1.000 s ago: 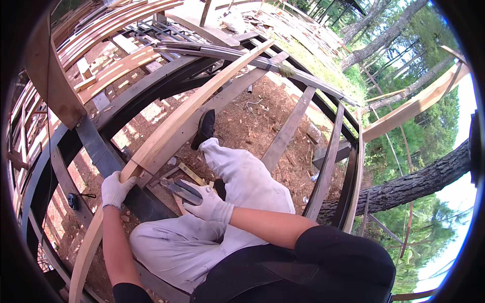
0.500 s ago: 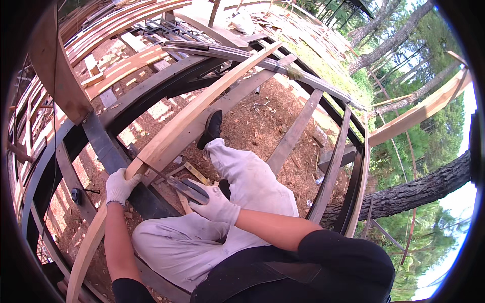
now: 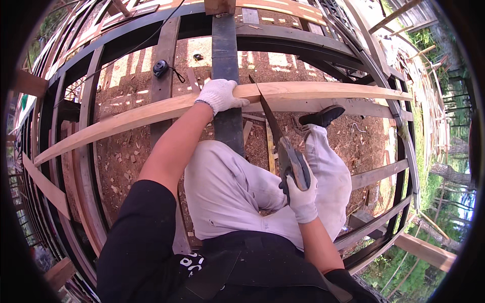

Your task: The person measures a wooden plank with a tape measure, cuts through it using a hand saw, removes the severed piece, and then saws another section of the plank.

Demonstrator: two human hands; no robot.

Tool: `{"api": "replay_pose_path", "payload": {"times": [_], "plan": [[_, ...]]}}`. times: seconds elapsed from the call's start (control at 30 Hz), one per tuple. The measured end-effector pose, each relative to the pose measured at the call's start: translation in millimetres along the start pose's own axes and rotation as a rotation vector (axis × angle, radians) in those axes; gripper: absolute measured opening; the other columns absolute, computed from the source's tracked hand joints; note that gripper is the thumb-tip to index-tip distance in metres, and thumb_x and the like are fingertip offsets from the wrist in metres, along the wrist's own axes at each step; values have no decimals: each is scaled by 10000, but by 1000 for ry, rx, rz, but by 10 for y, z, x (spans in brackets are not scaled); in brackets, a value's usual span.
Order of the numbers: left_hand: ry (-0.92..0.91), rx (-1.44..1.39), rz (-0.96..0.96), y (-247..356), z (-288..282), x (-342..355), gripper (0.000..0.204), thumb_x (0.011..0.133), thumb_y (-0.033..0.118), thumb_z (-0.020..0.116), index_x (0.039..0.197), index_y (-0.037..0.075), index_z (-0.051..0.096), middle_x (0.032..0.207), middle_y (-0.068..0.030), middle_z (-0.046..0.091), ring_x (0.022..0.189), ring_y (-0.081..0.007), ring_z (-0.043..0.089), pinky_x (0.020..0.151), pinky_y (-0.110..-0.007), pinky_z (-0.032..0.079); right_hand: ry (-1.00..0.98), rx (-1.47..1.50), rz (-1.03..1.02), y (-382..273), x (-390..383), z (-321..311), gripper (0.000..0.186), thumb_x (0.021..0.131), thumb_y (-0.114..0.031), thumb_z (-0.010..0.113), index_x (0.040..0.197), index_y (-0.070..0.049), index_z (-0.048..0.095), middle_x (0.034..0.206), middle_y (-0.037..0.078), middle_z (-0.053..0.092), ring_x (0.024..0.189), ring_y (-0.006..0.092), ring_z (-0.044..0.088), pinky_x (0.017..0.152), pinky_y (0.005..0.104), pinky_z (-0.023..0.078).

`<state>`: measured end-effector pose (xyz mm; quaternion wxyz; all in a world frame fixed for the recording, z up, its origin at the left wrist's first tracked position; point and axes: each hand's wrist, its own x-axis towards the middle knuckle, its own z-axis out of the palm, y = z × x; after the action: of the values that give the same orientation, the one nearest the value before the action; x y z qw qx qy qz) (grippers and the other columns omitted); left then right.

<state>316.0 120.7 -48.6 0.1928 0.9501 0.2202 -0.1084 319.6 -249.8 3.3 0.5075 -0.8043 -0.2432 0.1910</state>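
A long pale timber plank (image 3: 146, 113) runs across dark beams in front of me. My left hand (image 3: 218, 96), in a white knitted glove, is closed over the plank where it crosses a wide dark beam (image 3: 227, 55). My gloved right hand (image 3: 303, 194) grips the handle of a handsaw (image 3: 273, 123), above my bent leg. The saw's blade slants up and away to the plank, just right of my left hand, with its tip reaching past the near edge. Whether the teeth are in a cut is too small to tell.
A small dark tape measure (image 3: 160, 68) with a strap lies on a crosspiece beyond the plank. Curved dark beams (image 3: 298, 38) and crosspieces (image 3: 379, 174) surround me, with gaps showing soil and wood scraps below. My black shoe (image 3: 322, 116) rests near the plank's right part.
The view has turned, so the plank now lies nearly level across it. My left hand stays on the plank, and my right hand still grips the saw, its blade at the plank.
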Motion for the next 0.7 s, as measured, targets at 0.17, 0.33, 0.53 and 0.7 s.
{"api": "replay_pose_path", "payload": {"times": [0.17,0.33,0.53,0.7], "plan": [[26,18,13,45,-10,2,779,841,727,716,1203,37,727,1175,-222,746,1158,-378,703,1021,-478,541,2,43,47,123,180,92,637,873,-33,701,1493,26,569,1314,195,731,1169,243,730,987,365,563],[22,38,-17,102,-71,-71,769,848,730,709,1179,35,719,1162,-218,748,1146,-374,710,1018,-476,546,-11,4,-18,56,1175,633,604,879,-95,759,1448,30,597,1273,195,747,1202,256,719,1045,366,539],[-2,33,-15,31,-2,-25,783,825,741,717,1163,35,733,1161,-209,755,1130,-350,727,982,-453,571,19,-178,387,124,-352,-126,674,860,2,701,1509,40,525,1170,220,724,941,240,739,845,381,582],[68,52,-52,61,47,-262,778,752,746,791,1151,79,769,1125,-154,779,1083,-317,750,916,-420,589,51,-234,-59,486,118,94,489,950,-50,682,1404,91,566,1383,231,650,1241,318,632,1062,418,499]]}}
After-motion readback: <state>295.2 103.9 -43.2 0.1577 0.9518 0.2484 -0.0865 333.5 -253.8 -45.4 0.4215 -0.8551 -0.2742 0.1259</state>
